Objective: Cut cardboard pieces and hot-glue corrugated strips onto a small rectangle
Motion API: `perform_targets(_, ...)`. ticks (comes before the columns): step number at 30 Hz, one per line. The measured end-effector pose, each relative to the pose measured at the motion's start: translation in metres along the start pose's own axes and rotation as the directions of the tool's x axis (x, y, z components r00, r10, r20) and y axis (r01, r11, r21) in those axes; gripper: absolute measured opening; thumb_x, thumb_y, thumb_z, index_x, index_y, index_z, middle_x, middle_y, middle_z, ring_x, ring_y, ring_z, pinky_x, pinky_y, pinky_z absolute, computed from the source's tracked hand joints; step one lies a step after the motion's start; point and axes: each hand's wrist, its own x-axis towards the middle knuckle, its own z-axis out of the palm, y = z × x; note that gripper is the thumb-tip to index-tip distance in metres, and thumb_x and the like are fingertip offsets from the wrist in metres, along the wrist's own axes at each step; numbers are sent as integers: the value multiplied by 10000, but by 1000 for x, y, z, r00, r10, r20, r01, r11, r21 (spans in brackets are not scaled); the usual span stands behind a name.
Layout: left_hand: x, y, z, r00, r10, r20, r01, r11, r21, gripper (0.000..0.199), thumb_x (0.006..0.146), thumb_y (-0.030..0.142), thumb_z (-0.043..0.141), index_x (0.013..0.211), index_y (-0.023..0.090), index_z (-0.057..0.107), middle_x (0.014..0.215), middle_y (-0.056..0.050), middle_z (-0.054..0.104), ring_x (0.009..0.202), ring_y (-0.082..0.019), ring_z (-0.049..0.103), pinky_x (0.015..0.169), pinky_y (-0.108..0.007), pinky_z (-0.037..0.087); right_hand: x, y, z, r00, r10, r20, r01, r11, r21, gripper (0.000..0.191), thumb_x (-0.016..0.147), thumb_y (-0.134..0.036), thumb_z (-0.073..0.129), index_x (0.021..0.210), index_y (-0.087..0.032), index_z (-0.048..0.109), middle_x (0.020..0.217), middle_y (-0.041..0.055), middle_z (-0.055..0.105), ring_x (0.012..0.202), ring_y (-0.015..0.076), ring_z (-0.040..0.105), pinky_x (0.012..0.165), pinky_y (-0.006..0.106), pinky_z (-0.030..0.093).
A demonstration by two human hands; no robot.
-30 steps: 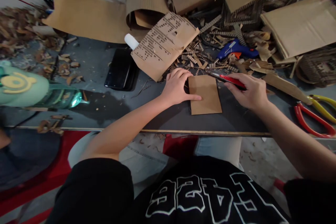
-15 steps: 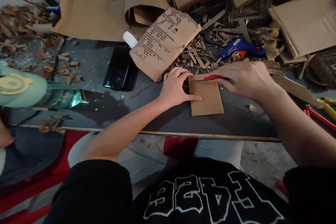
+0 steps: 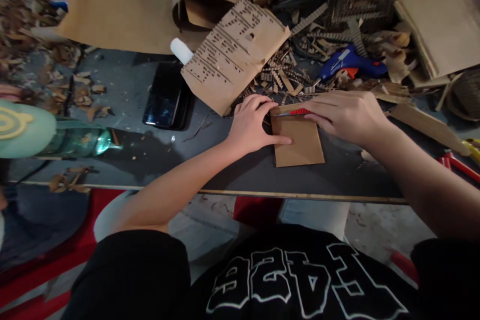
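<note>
A small rectangular piece of cardboard [image 3: 302, 142] lies flat on the dark table near its front edge. My left hand [image 3: 250, 124] holds it at the upper left, thumb stretched across its top and fingertips by the far corner. In my right hand [image 3: 347, 114] is a craft knife [image 3: 299, 111] with a red handle, gripped between thumb and fingers. Its blade lies almost level across the cardboard close to the far edge, pointing left toward my left fingertips. The fingers on the underside of the knife are partly hidden.
Behind my hands lies a torn, printed-looking cardboard sheet [image 3: 234, 57]. A blue glue gun [image 3: 348, 62] sits among scraps to the right. A black phone [image 3: 165, 95] and a green bottle [image 3: 75, 135] are left. Red-handled pliers [image 3: 459, 162] lie far right.
The camera view has shifted slightly. My right hand and the knife have moved a little left along the cardboard's far edge. My left hand keeps its place on the cardboard.
</note>
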Motion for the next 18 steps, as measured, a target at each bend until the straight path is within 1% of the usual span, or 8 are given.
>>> perform_targets(2,0,0,1,1000,-1,-2,1,1000,2,890,630,807,776,1308,247,635,1412,-125,586,1377,-370,469,1156,-542,383,3,1,-4,1000,-28,5,28,999,-39,277,1040,-335,484,1106,-231,732,1071,-3,777,886,143,702,684,274,431)
perform_targets(4,1,0,1,1000,1,-2,-1,1000,4,903,617,822,770,1299,244,640,1407,-122,591,1373,-363,474,1146,-526,394,7,2,-11,998,-48,46,51,996,-73,295,1043,-372,469,1071,-224,723,1024,1,776,854,146,692,640,286,401)
perform_targets(7,1,-1,2,1000,2,-2,-2,1000,5,940,611,858,739,1319,250,631,1416,-119,592,1377,-363,469,1142,-515,392,13,5,-20,984,-79,160,97,989,-112,343,1049,-390,415,1050,-199,700,939,41,754,775,171,669,552,311,299)
perform_targets(9,1,-2,3,1000,10,-2,-10,1000,6,966,629,877,706,1364,259,607,1453,-119,576,1396,-366,455,1154,-522,369,16,6,-25,966,-87,244,122,983,-134,322,1039,-350,405,1069,-194,685,907,53,729,728,180,647,534,312,242)
perform_targets(11,0,-2,3,999,41,-7,-41,999,10,971,663,874,683,1414,267,572,1499,-117,550,1424,-361,436,1179,-523,325,18,7,-29,949,-86,303,137,979,-151,277,1012,-305,433,1103,-195,670,902,53,711,685,169,619,533,310,215)
perform_targets(14,1,-3,1,994,111,14,-111,994,-5,1008,672,874,675,1476,289,512,1563,-113,500,1472,-364,395,1212,-528,254,18,6,-32,947,-93,306,148,976,-161,278,1008,-297,435,1140,-208,662,900,40,714,644,148,592,527,303,205)
perform_targets(16,1,-5,0,988,141,61,-139,990,-38,1102,611,901,692,1505,293,477,1583,-118,480,1486,-383,380,1217,-541,237,17,5,-32,950,-116,288,167,973,-159,322,1032,-349,392,1116,-226,678,871,30,722,638,152,598,520,296,203)
perform_targets(18,3,-6,-1,982,157,109,-152,987,-59,1192,549,911,720,1523,275,455,1582,-130,481,1485,-398,385,1217,-549,237,17,3,-32,950,-126,286,177,971,-161,401,1052,-416,346,1056,-224,698,837,40,729,647,167,613,516,294,196)
